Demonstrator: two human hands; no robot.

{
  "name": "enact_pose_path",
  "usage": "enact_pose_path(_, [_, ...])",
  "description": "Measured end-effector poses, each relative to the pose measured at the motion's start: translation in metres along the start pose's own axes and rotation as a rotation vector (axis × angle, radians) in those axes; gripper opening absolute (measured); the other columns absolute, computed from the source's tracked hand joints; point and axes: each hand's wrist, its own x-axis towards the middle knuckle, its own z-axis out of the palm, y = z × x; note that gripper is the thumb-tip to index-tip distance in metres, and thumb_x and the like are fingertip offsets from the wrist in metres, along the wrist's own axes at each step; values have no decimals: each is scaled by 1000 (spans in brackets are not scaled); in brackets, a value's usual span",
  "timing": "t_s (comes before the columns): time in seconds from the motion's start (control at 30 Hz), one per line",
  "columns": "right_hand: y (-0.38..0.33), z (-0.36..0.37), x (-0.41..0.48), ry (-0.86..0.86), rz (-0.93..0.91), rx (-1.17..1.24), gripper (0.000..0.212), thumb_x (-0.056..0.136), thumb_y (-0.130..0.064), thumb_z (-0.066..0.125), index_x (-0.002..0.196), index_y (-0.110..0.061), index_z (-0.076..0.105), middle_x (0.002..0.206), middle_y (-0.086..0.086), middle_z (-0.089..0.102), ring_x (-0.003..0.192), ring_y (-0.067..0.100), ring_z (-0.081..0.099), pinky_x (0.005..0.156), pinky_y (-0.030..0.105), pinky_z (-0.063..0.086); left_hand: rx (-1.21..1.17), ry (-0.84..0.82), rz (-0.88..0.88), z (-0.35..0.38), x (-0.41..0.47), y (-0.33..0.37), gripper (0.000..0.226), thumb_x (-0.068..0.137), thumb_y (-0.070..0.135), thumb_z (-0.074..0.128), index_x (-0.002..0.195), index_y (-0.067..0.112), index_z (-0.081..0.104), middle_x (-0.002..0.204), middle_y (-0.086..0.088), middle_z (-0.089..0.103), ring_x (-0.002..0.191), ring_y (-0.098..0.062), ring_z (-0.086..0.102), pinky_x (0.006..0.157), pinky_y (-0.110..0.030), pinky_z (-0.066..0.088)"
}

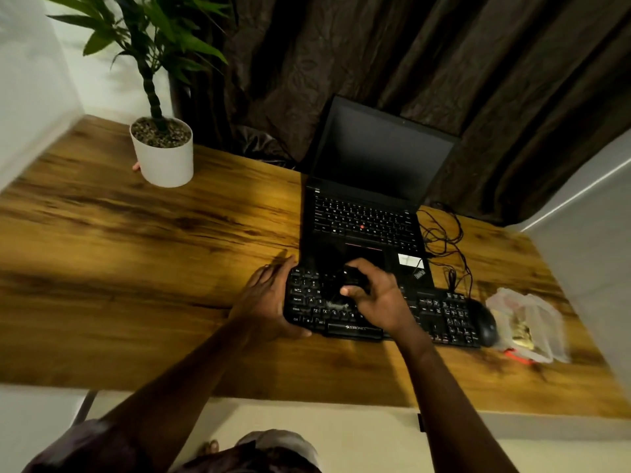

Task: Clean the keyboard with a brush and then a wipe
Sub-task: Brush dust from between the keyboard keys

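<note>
Two hands busy: left hand (269,298) clamped on keyboard (440,314) left end, steadying it mid-surface; right hand (372,295) pinching, seemingly, a dark brush (353,279) over the keys.

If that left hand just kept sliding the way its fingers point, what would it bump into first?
Probably the laptop. The left hand grips the keyboard's left end, fingers aimed up and slightly right, toward the laptop's near-left corner; depth is hard to judge.
</note>
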Motion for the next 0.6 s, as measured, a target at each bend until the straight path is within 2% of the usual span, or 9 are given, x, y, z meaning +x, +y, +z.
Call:
enact_pose_path(0.13, [15, -22, -8, 16, 72, 0, 28, 88, -10, 70, 113, -20, 61, 98, -1, 69, 86, 13, 71, 67, 31, 62, 8, -7, 8, -1, -1, 2, 147, 42, 80, 77, 157, 26, 4, 162, 2, 21, 146, -19, 19, 123, -34, 14])
enact_pose_path(0.27, [28, -46, -21, 33, 132, -17, 30, 88, -6, 69, 112, -20, 58, 95, -2, 67, 84, 12, 70, 63, 21, 58, 7, -9, 7, 1, -1, -1, 148, 41, 84, 74, 157, 27, 0, 162, 3, 20, 146, -19, 20, 122, -36, 16])
enact_pose_path(0.4, [17, -34, -15, 27, 100, -35, 34, 88, -4, 69, 111, -26, 57, 92, -7, 66, 78, 4, 68, 59, 15, 54, 5, -4, 8, 0, -1, 0, 148, 41, 82, 75, 157, 27, 0, 161, 3, 21, 146, -20, 21, 122, -34, 16])
enact_pose_path(0.6, [17, -18, -10, 55, 20, 25, 27, 88, -9, 71, 106, -26, 58, 90, -4, 66, 75, 7, 67, 62, 28, 59, 7, 9, 15, -2, -3, 2, 145, 42, 80, 76, 156, 29, 2, 160, 0, 26, 145, -18, 23, 122, -32, 14])
